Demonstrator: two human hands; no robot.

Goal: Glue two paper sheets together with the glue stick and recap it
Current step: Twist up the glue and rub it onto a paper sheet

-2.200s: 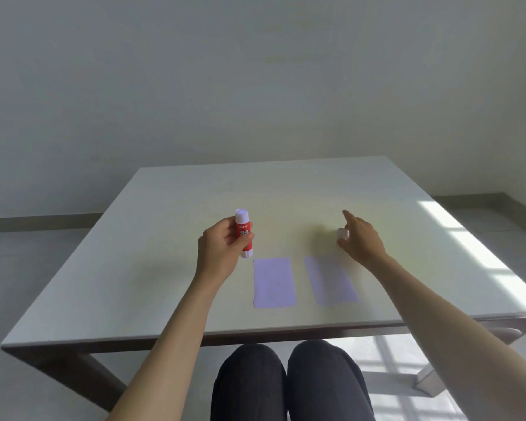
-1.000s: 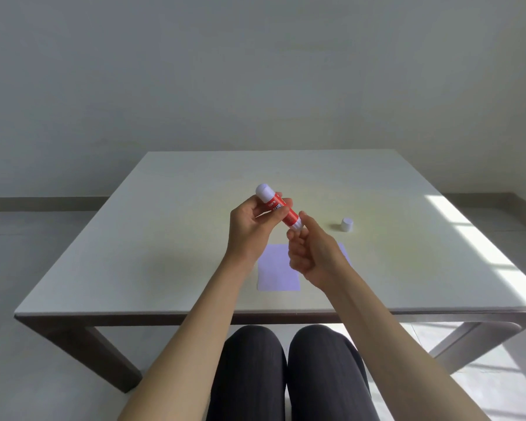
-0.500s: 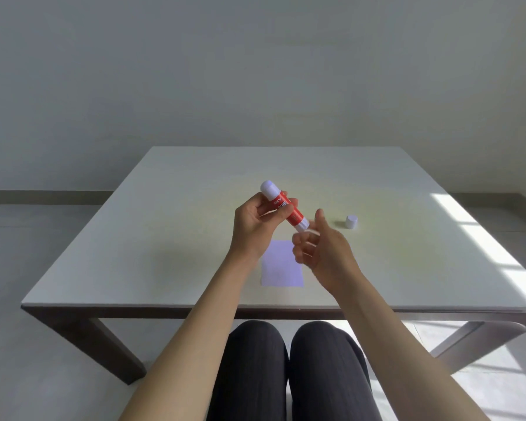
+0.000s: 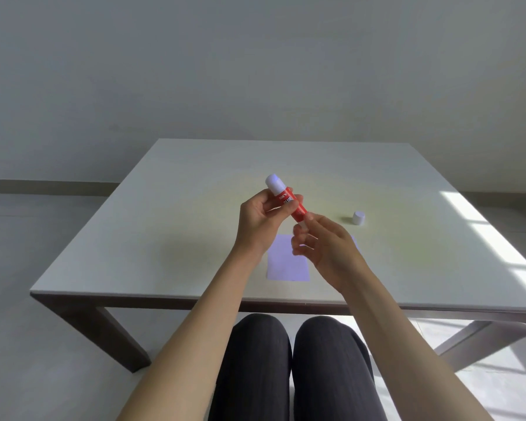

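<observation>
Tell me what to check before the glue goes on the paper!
1. Cap off: ok. The white cap stands alone on the table, apart from the stick.
2. Glue stick held firmly: ok. The left hand grips the red glue stick above the table, tilted.
3. Glue wound out: cannot tell. The right hand pinches the stick's lower end, but the upper end only looks white.
4. Paper ready: ok. One purple sheet lies flat below the hands.
5. Second sheet ready: cannot tell. The right hand hides most of the other sheet.
</observation>
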